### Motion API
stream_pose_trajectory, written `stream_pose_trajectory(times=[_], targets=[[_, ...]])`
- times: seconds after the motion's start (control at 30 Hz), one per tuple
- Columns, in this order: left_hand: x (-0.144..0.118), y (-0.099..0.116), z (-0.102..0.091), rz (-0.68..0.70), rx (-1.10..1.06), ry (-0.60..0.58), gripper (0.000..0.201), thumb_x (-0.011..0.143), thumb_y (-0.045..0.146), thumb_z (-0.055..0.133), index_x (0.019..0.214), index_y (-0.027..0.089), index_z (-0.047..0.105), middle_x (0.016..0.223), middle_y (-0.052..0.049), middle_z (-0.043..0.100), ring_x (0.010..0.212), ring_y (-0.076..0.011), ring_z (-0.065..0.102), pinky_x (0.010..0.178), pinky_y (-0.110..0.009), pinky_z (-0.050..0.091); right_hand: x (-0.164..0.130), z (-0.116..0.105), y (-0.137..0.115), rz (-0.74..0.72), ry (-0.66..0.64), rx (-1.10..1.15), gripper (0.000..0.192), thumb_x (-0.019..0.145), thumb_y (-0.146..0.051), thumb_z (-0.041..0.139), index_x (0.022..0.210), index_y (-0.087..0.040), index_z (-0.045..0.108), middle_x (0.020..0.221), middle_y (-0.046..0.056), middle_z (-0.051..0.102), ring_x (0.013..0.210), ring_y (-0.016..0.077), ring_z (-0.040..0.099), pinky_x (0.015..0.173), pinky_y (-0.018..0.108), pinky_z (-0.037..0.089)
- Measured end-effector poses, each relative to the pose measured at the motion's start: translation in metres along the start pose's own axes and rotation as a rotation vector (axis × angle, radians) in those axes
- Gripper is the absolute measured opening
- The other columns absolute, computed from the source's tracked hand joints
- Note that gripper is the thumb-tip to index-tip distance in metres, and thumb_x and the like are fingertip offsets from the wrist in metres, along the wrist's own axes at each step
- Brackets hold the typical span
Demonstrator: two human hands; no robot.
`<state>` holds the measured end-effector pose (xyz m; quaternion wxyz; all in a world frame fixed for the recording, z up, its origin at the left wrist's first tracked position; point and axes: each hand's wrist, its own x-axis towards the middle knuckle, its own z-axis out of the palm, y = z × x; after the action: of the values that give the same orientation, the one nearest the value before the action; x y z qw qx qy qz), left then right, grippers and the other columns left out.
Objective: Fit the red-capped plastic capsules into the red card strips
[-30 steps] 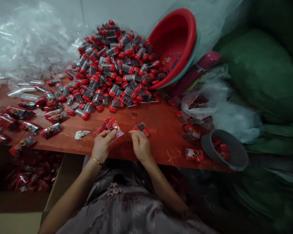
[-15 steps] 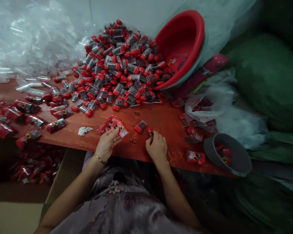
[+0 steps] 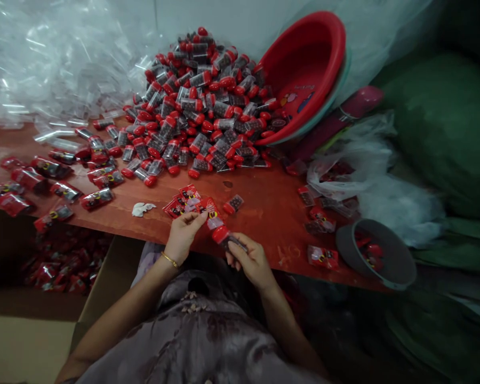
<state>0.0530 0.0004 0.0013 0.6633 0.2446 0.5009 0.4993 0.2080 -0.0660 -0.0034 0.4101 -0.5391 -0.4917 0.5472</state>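
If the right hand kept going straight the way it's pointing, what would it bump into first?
Probably the red wrapper that the left hand holds. The red-capped tube in the right hand would get there first; whether they touch is hard to tell.

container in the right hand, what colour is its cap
The cap on the container is red, seen best in the head view.
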Motion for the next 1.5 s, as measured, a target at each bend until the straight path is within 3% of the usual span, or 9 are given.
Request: stream_pose_trajectory(times=[0.17,0.47,0.6,0.73,0.93,1.1,1.3,1.4,1.5], targets=[[-0.002,0.001,-0.003,0.11,0.137,-0.035,0.034,0.051,0.042,0.081,0.06,0.013,0.065,0.058,0.003,0.06,0.057,-0.008,0.049,0.059,-0.022,0.038,0.007,-0.002,0.003,0.09,-0.096,0.073,0.034,0.08,-0.049,0.054,0.089,-0.017,0.059,0.047,-0.006,0.052,0.036,0.0055,0.039,0.035,0.017,0.028],[-0.003,-0.001,-0.003,0.108,0.159,-0.148,0.032,0.056,0.042,0.079,0.062,0.014,0.066,0.059,0.003,0.061,0.057,-0.0085,0.05,0.059,-0.021,0.039,0.012,0.001,0.008,0.049,-0.045,0.09,0.033,0.082,-0.049,0.054,0.087,-0.017,0.059,0.049,-0.006,0.053,0.036,0.005,0.04,0.036,0.017,0.029],[-0.004,-0.005,-0.001,0.031,0.088,-0.186,0.035,0.052,0.042,0.082,0.063,0.013,0.066,0.059,0.001,0.063,0.055,-0.0083,0.051,0.058,-0.022,0.042,0.016,0.01,0.01,0.007,0.005,0.132,0.034,0.081,-0.051,0.055,0.084,-0.017,0.058,0.051,-0.005,0.054,0.038,0.0053,0.041,0.037,0.017,0.03],[-0.004,-0.012,0.0,-0.019,-0.001,-0.149,0.036,0.05,0.04,0.083,0.067,0.012,0.066,0.061,0.001,0.065,0.053,-0.0073,0.053,0.056,-0.02,0.042,0.022,0.022,0.016,-0.048,0.13,0.167,0.033,0.083,-0.051,0.053,0.086,-0.018,0.057,0.053,-0.005,0.055,0.038,0.0049,0.04,0.038,0.017,0.031],[-0.006,-0.015,0.005,-0.05,-0.082,-0.184,0.039,0.053,0.043,0.081,0.072,0.012,0.067,0.063,0.0,0.065,0.052,-0.0083,0.054,0.053,-0.021,0.043,0.031,0.03,0.019,-0.067,0.098,0.077,0.031,0.084,-0.049,0.053,0.078,-0.019,0.053,0.053,-0.007,0.049,0.04,0.0044,0.039,0.038,0.017,0.031],[-0.004,-0.012,0.001,0.0,-0.105,-0.112,0.035,0.054,0.038,0.082,0.07,0.012,0.064,0.06,0.002,0.062,0.046,-0.0064,0.05,0.047,-0.02,0.04,0.032,0.036,0.018,-0.035,0.032,0.254,0.031,0.084,-0.051,0.052,0.092,-0.021,0.05,0.067,-0.006,0.057,0.04,0.0049,0.046,0.041,0.019,0.04],[-0.001,-0.012,-0.002,-0.028,-0.073,-0.175,0.038,0.057,0.043,0.079,0.073,0.012,0.065,0.055,0.003,0.057,0.045,-0.0056,0.046,0.046,-0.019,0.037,0.031,0.039,0.015,-0.103,0.188,0.167,0.028,0.084,-0.047,0.054,0.089,-0.02,0.05,0.067,-0.004,0.062,0.039,0.005,0.048,0.04,0.018,0.04],[0.002,-0.008,-0.002,0.001,-0.125,-0.14,0.039,0.057,0.047,0.079,0.061,0.013,0.06,0.049,0.005,0.05,0.044,-0.0044,0.042,0.046,-0.018,0.036,0.032,0.041,0.013,-0.121,0.187,0.15,0.027,0.084,-0.047,0.053,0.087,-0.02,0.049,0.065,-0.004,0.063,0.037,0.005,0.047,0.04,0.019,0.041],[0.005,-0.003,-0.003,-0.073,-0.151,-0.161,0.043,0.05,0.048,0.082,0.059,0.013,0.058,0.049,0.004,0.051,0.043,-0.0048,0.041,0.044,-0.019,0.035,0.032,0.044,0.013,-0.133,0.179,0.071,0.026,0.084,-0.045,0.054,0.086,-0.02,0.049,0.065,-0.003,0.064,0.036,0.0046,0.046,0.038,0.018,0.039]])
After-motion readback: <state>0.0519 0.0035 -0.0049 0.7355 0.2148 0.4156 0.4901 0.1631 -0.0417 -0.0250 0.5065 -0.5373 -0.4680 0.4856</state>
